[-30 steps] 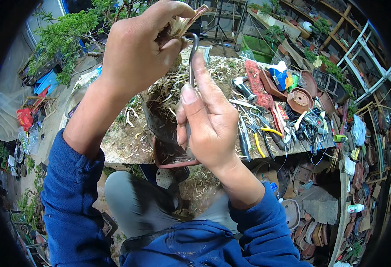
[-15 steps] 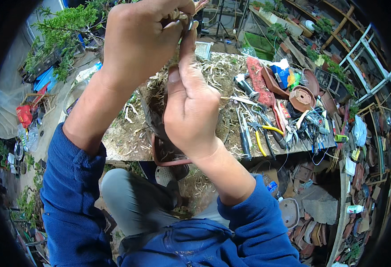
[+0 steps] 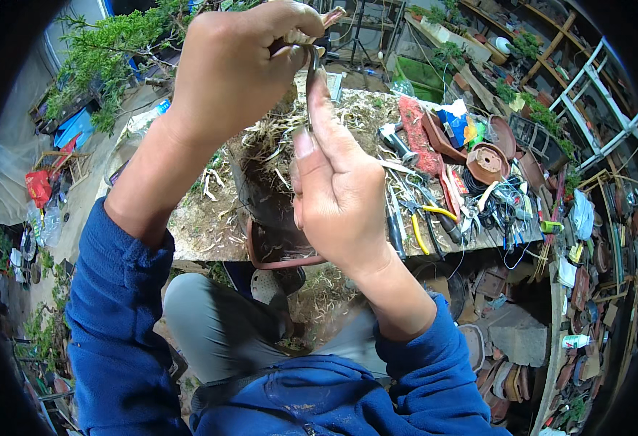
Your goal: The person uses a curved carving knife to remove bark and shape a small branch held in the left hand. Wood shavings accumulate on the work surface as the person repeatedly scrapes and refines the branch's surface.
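Observation:
Raised at the top centre, my left hand [image 3: 243, 65] is closed around a branch; its pinkish-brown peeled end [image 3: 332, 16] sticks out past the fingers. My right hand [image 3: 342, 200] is closed on a slender dark metal tool [image 3: 312, 80], with the forefinger stretched along it. The tool's bent upper end meets the branch beside my left fingers. Its lower part is hidden in my palm, so its exact kind does not show. Below the hands stands a brown rectangular pot [image 3: 290, 262] at the bench's front edge, partly covered by my right hand.
Pale wood shavings [image 3: 366, 109] litter the bench. To the right lie yellow-handled pliers [image 3: 439, 212], a flashlight [image 3: 399, 143], wires and an octagonal clay pot [image 3: 487, 161]. Green conifer foliage [image 3: 108, 54] hangs at the upper left. Shelves of pots line the right side.
My right hand has moved right and slightly down, away from my left hand, and more of the metal tool shows. My left hand keeps its grip on the branch, nearly in place.

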Demonstrator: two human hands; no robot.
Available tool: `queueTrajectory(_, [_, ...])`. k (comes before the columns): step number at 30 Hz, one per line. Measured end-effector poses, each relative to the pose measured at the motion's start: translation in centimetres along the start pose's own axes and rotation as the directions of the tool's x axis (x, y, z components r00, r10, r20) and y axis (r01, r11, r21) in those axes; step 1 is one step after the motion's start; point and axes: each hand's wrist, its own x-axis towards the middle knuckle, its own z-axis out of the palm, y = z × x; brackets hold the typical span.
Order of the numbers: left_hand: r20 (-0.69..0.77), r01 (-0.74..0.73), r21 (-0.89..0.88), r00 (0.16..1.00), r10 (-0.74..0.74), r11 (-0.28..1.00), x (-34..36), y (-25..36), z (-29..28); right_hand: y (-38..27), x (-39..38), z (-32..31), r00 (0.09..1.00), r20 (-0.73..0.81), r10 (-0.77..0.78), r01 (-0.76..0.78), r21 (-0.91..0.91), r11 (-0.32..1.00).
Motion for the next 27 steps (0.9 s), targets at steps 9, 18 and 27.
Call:
queueTrajectory(9, [0.234,0.099,0.062,0.966,-0.111,0.993,-2.2,0.4,-1.5,1.3,-3.3,1.4,0.992,-0.007,0.129,-0.129,0.007,0.992])
queueTrajectory(18, [0.210,0.005,-0.161,0.977,0.029,0.987,-2.1,-1.1,-1.7,0.9,-2.3,1.8,0.993,-0.114,0.016,-0.007,0.077,0.997])
queueTrajectory(27, [0.011,-0.031,-0.066,0.999,0.031,0.997,-1.3,-0.9,0.4,1.9,0.9,3.1,0.943,-0.195,-0.271,0.218,-0.254,0.942])
